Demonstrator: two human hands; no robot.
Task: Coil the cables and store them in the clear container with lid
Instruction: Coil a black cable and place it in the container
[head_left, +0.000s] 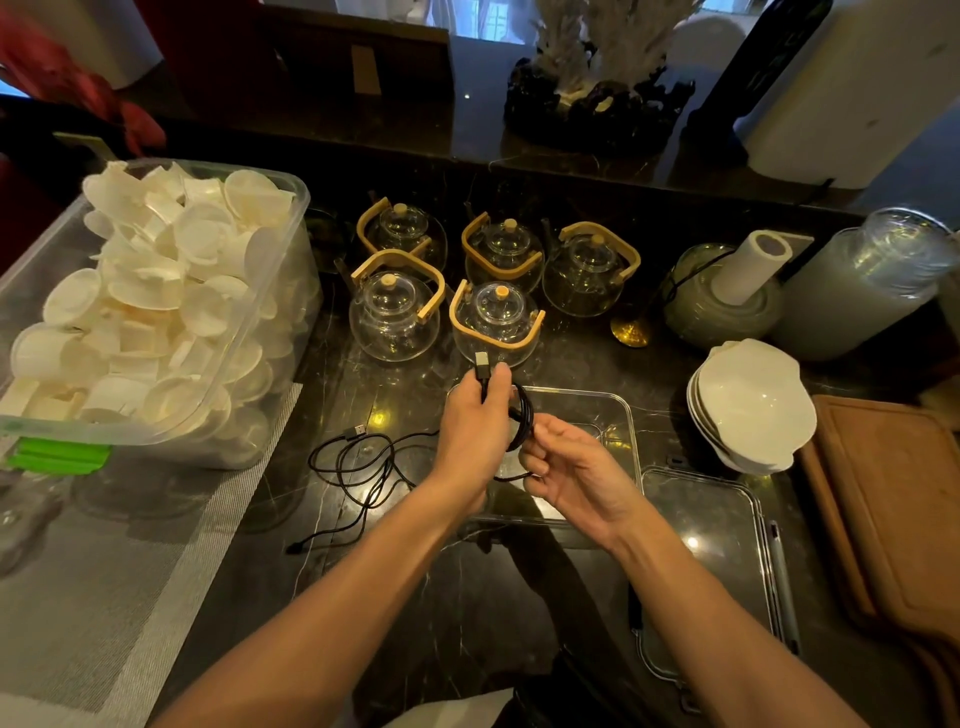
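My left hand (475, 423) grips a black cable coil (524, 421), with its USB plug (483, 366) sticking up above my thumb. My right hand (569, 470) pinches the lower part of the same coil from the right. Both hands hover over the open clear container (618, 415) on the dark marble counter. The container's clear lid (717, 525) lies flat just right of it. A second black cable (358, 467) lies loose and tangled on the counter to the left of my left forearm, its USB end pointing up-left.
Several glass teapots with wooden handles (395, 312) stand right behind the container. A large clear bin of white cups (150, 312) fills the left. Stacked white bowls (753, 405), a brown board (893, 499), jars and a paper roll (753, 265) sit on the right.
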